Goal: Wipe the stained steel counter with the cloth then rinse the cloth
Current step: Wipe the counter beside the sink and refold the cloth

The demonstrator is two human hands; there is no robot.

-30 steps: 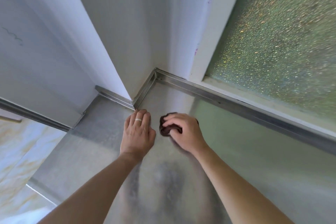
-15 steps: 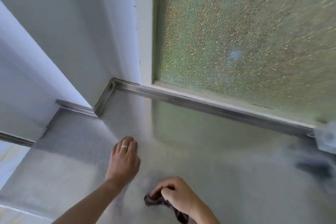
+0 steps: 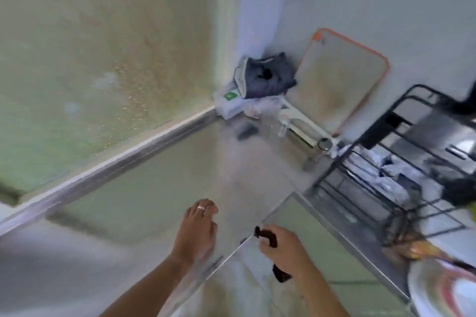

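Observation:
The steel counter runs from a frosted window on the left to a sink at the lower right. My left hand, with a ring on one finger, lies flat on the counter close to the sink's edge, fingers straight. My right hand grips a small dark brown cloth over the sink's left rim. One end of the cloth sticks out above my fingers and another hangs below my wrist. The view is blurred by motion.
A black wire dish rack stands at the right beside the sink. An orange-edged cutting board leans on the back wall. A dark folded bag and white packets sit in the corner. A white plate is at the lower right.
My view has swung right from the counter's left corner to the sink and rack. My right hand carried the cloth off the counter to the sink's rim. My left hand stays flat.

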